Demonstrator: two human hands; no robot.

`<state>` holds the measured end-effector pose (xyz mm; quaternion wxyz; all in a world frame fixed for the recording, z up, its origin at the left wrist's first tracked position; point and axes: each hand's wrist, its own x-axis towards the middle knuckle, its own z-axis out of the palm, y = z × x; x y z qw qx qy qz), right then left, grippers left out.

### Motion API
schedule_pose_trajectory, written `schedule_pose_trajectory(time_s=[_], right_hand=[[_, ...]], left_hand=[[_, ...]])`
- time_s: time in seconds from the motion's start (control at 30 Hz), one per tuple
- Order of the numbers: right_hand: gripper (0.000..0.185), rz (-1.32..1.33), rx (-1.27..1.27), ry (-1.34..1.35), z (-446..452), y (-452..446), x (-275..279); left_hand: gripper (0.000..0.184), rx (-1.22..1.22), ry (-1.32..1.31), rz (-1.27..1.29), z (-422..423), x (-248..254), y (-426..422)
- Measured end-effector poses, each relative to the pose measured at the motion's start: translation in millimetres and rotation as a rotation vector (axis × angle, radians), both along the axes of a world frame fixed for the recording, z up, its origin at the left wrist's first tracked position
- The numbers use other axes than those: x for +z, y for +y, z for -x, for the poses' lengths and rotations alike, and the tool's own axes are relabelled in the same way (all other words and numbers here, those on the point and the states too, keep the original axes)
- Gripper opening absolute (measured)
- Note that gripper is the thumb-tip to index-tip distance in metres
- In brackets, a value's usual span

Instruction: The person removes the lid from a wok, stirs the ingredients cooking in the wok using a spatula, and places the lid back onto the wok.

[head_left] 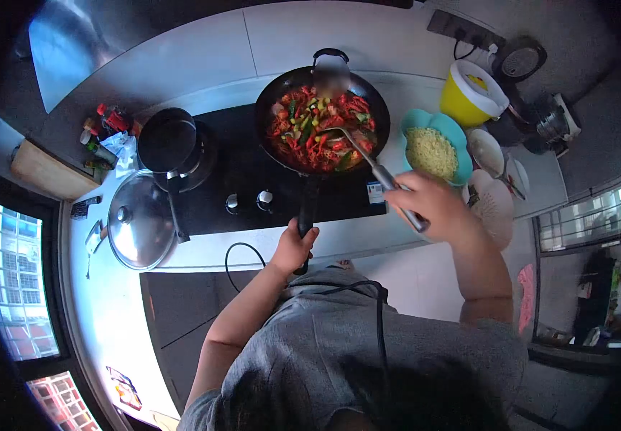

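A black wok point(270, 92) sits on the cooktop, filled with a red mix point(318, 126) that looks like crayfish with green and yellow vegetable pieces. Around the wok's black handle point(307, 208), near the counter's front edge, my left hand point(293, 247) is closed. My right hand point(429, 205) grips the grey handle of a metal spatula point(369, 159) to the right of the wok. The spatula slants down into the food, which partly hides its head. Just beyond my right hand stands a turquoise bowl point(408, 123) of pale, shredded-looking food point(431, 152).
Left of the wok are a dark saucepan point(169, 140) and a glass lid point(141, 221). Several bottles point(113, 118) stand behind them. A yellow-and-white container point(461, 100), a white bowl point(486, 151) and a pale colander point(494, 208) occupy the right. A black cable point(379, 316) crosses my shirt.
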<state>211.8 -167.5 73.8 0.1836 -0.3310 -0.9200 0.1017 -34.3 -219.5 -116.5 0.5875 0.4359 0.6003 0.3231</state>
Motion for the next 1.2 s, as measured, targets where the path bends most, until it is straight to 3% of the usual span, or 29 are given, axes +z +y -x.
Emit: schedule_pose_trajectory(time_s=[0.07,0.33,0.53,0.8,1.0,1.07,1.2], right_hand=[[0.022,0.045,0.004,-0.026,1.4,2.5,-2.4],[0.017,0.003,-0.02,-0.181,8.3,-35.6,72.7],[0.023,0.052,0.094,-0.257,20.5,-5.2,32.1],[0.022,0.088,0.108,-0.145,16.6,-22.1,73.8],[0.023,0.104,0.13,-0.15,24.4,1.0,43.5],[0.024,0.143,0.09,-0.057,19.4,4.7,52.2],[0.021,0.152,0.101,-0.152,14.0,-15.4,88.4]], left_hand=[[0.026,0.008,0.001,-0.01,0.8,0.1,-0.6],[0.026,0.02,-0.027,0.018,0.5,-5.1,-0.9],[0.026,-0.004,-0.04,0.009,1.9,-5.6,-0.1],[0.027,-0.008,-0.031,0.0,2.0,-2.5,0.0],[0.027,-0.019,0.015,0.03,3.4,-3.2,-0.6],[0.027,-0.008,-0.003,0.016,2.6,-0.9,-1.3],[0.026,-0.003,-0.028,-0.02,2.1,-6.1,-0.3]])
